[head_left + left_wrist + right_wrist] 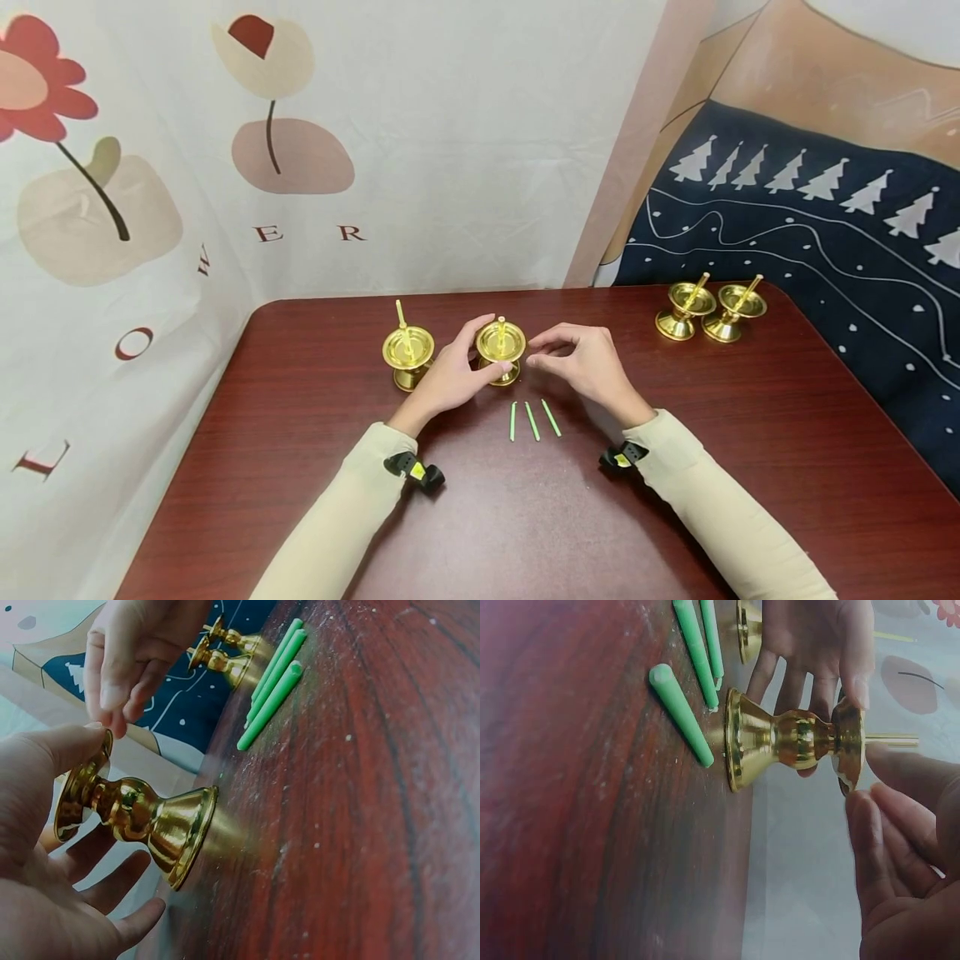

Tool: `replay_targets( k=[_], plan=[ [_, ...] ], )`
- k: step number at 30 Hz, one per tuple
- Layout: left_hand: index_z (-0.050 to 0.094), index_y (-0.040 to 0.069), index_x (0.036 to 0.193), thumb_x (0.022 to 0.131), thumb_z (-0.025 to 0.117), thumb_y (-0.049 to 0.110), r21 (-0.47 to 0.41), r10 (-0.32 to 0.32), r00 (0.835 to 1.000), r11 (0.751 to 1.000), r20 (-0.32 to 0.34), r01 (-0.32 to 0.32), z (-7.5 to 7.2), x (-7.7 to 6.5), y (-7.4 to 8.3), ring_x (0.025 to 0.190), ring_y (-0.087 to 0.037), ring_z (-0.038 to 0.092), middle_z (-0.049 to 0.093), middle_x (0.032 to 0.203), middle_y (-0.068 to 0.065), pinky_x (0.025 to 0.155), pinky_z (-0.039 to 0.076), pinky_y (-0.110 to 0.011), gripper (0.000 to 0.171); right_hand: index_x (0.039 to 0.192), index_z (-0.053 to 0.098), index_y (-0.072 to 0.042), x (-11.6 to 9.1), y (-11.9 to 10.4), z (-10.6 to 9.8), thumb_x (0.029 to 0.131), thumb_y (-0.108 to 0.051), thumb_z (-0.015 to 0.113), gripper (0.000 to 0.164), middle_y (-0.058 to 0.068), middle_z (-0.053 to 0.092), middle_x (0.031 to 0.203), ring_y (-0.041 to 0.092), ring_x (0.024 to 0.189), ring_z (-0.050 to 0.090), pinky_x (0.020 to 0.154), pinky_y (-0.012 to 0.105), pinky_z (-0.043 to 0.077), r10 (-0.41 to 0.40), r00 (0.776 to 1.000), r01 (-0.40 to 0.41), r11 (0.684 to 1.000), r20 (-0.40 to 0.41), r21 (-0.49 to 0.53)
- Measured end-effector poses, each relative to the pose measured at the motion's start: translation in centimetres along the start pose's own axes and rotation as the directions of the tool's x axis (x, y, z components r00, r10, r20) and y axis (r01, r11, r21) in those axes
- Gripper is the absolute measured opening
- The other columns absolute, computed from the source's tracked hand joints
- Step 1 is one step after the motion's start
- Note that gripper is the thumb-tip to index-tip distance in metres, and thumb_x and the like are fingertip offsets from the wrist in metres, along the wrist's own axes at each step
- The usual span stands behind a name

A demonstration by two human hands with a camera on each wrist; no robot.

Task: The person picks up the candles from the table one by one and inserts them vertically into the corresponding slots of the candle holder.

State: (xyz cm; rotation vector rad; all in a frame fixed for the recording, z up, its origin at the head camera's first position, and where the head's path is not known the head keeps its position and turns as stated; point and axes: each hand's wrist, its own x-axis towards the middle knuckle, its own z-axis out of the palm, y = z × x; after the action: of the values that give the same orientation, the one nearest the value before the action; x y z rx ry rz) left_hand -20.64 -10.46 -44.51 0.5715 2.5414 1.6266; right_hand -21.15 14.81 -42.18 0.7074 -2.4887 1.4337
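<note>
Currently, the left hand (454,370) grips a gold holder (135,810) by its dish (513,340) near the far tabletop edge (337,303). The right hand (587,361), thumb and fingers parted, is just beside the dish. Three green sticks (532,421) lie nearer the front edge.

We take the left cuff (397,435) as reference. Running back from it, we find a long left sleeve (322,525), plain pale cream, with soft folds. Close by the cuff, we record a black strap (397,463) with small holes, a yellow-green patch (417,471) and a rounded black housing (432,478). Well to the right of the cuff, we note a right sleeve (723,500) in the same cream, lightly creased, bearing a matching dark band (637,452) with a yellow-green marking (622,459). Beyond the cuff, we see the left hand (453,372) uncovered.
</note>
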Motion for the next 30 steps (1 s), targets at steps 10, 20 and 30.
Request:
replay_targets(
  k=[10, 20, 30],
  plan=[
    [0.038, 0.016, 0.169, 0.102, 0.080, 0.026, 0.017, -0.036, 0.999, 0.999, 0.001, 0.036, -0.4, -0.3, -0.3, 0.149, -0.037, 0.053, 0.052, 0.163, -0.019, 0.123, 0.041, -0.053, 0.079, 0.118, 0.082, -0.004, -2.4, 0.2, -1.5, 0.083, -0.024, 0.100, 0.044, 0.007, 0.081, 0.106, 0.022, 0.094, 0.075, 0.086, 0.044, 0.063, 0.076, 0.978, -0.056, 0.993, 0.194, -0.103],
    [0.038, 0.018, 0.169, 0.103, 0.079, 0.021, 0.003, -0.045, 0.999, 0.999, -0.007, 0.045, -0.8, -0.6, -0.3, 0.151, -0.033, 0.050, 0.051, 0.163, -0.019, 0.124, 0.040, -0.050, 0.078, 0.103, 0.078, -0.012, -4.4, 1.0, -1.7, 0.072, -0.033, 0.106, 0.047, -0.006, 0.069, 0.091, 0.015, 0.085, 0.064, 0.077, 0.032, 0.054, 0.117, 0.944, -0.041, 0.970, 0.309, -0.241],
    [0.035, 0.016, 0.170, 0.104, 0.077, 0.020, -0.014, -0.050, 0.999, 0.999, 0.003, 0.050, -0.8, -0.7, -0.3, 0.150, -0.035, 0.051, 0.050, 0.163, -0.021, 0.123, 0.040, -0.053, 0.078, 0.090, 0.077, -0.016, -4.9, 1.2, -1.4, 0.072, -0.020, 0.104, 0.033, -0.010, 0.065, 0.082, 0.007, 0.078, 0.062, 0.073, 0.029, 0.053, 0.066, 0.926, 0.031, 0.968, 0.371, -0.250]
  ],
)
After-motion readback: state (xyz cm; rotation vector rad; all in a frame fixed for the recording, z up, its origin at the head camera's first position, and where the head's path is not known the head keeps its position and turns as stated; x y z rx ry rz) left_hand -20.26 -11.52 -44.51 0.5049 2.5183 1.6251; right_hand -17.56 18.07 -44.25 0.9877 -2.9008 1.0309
